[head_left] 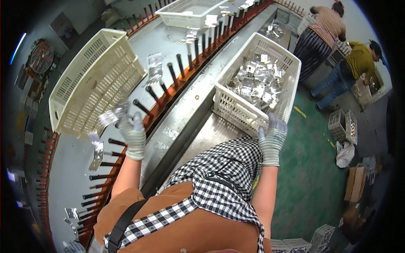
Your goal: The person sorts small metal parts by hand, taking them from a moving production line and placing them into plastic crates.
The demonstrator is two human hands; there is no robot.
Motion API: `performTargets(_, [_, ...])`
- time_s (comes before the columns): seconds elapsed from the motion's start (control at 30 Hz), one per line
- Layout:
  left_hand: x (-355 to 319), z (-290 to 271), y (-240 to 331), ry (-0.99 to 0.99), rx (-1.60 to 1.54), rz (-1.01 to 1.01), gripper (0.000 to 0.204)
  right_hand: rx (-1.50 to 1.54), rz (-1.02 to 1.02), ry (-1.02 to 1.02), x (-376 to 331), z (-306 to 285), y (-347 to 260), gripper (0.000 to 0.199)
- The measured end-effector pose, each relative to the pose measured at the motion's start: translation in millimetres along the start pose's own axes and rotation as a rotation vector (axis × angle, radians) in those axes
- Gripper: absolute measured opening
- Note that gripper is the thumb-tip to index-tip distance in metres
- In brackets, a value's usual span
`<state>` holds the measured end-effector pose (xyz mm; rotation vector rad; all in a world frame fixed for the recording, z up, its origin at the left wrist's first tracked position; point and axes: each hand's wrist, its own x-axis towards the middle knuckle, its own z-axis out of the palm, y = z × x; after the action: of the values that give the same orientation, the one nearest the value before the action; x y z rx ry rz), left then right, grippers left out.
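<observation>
My left hand (133, 137), in a striped knit glove, reaches over the conveyor edge at the left. Its fingers close on a shiny stamped sheet-metal part (110, 117), slightly blurred, in front of a tilted cream plastic crate (99, 82). At the near end of a white plastic crate (236, 110), my right hand (272, 141) grips the rim, thumb apart from the fingers. Inside that crate lies a heap of similar metal parts (259, 82). Another metal part (96, 152) rests on the grey conveyor surface near my left hand, and one more (155, 67) lies beyond the tilted crate.
Upright black-tipped rods (152, 95) line the curved conveyor edge. A further white crate (185, 19) sits on the conveyor surface (69, 168). Two people work at the far right, above the green floor (303, 168). Stacked crates (344, 126) and a cardboard box (355, 183) stand there.
</observation>
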<state>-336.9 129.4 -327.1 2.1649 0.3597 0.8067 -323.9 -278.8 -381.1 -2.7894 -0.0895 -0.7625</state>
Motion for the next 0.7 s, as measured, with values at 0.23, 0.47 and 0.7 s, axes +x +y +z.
performTargets(0.23, [8,13,74,0.106,-0.466,0.826,0.057,-0.018,0.027,-0.002,-1,2,0,0.057])
performTargets(0.47, [3,101,55,-0.160,0.000,0.427,0.050,0.008,0.037,-0.009,0,1,-1,0.060])
performTargets(0.7, [36,136,13,-0.027,0.160,0.290,0.067,0.009,0.057,-0.037,2,-3,-6,0.057])
